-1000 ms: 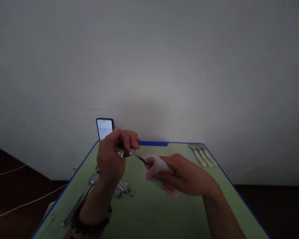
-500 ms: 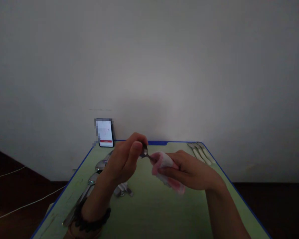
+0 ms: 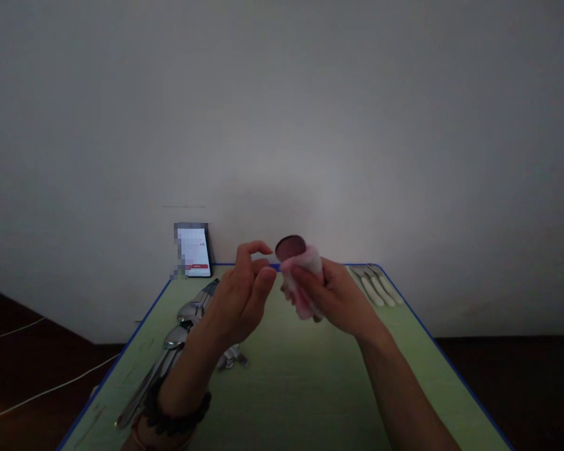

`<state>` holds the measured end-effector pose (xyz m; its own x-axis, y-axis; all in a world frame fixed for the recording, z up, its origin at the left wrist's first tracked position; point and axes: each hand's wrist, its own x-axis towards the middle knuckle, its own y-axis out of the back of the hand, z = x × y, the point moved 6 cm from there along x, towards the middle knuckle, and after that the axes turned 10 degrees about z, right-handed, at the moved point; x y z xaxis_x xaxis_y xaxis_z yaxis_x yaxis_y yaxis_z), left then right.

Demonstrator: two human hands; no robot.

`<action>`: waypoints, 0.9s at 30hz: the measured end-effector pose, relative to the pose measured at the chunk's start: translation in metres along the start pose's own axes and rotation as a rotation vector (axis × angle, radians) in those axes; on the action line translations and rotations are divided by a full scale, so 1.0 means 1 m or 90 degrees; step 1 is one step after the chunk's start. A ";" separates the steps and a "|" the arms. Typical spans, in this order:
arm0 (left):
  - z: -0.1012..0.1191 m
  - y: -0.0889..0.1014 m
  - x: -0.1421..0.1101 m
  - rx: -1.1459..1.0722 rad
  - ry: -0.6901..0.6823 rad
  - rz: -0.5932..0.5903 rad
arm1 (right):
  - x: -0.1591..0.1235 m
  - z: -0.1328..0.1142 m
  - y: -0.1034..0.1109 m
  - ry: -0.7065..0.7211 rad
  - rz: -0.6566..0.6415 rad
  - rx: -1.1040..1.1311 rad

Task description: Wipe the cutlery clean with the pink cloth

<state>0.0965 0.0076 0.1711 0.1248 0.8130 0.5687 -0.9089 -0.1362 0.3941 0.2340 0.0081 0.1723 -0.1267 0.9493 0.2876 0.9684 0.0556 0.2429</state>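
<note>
My right hand (image 3: 338, 297) is closed round a pink-and-white cloth (image 3: 303, 282), and the cloth is wrapped about a metal spoon. The spoon's bowl (image 3: 290, 247) sticks up out of the cloth, above the far edge of the green table (image 3: 286, 388). My left hand (image 3: 244, 294) hovers just left of the cloth with its thumb and fingers apart and loosely curled, holding nothing. A dark bead bracelet (image 3: 176, 416) is on the left wrist.
Several spoons (image 3: 188, 311) lie in a row along the table's left side, and small cutlery (image 3: 232, 358) lies under my left forearm. White-handled cutlery (image 3: 376, 288) lies at the far right corner. A lit phone (image 3: 192, 250) leans on the wall. Cables (image 3: 37, 391) run over the dark floor at left.
My left hand has let go of the spoon's bowl and opened. My right hand has raised the cloth and turned the spoon upright, bowl on top.
</note>
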 end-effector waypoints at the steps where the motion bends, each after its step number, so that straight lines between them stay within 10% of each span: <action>1: -0.002 0.001 0.001 0.015 0.017 0.011 | 0.002 0.002 0.003 -0.010 0.057 0.055; 10: -0.003 -0.030 -0.005 0.123 0.026 -0.305 | 0.004 0.018 -0.008 -0.032 0.318 0.442; 20: 0.005 -0.022 -0.011 0.169 0.021 -0.372 | 0.013 0.027 0.013 -0.029 0.344 0.439; 27: -0.011 0.003 -0.009 0.193 0.071 -0.378 | 0.008 0.008 0.039 0.035 0.068 0.064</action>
<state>0.0883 0.0061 0.1590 0.5119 0.8503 0.1225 -0.5455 0.2116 0.8109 0.2723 0.0205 0.1768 -0.0305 0.9331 0.3582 0.9932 -0.0119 0.1156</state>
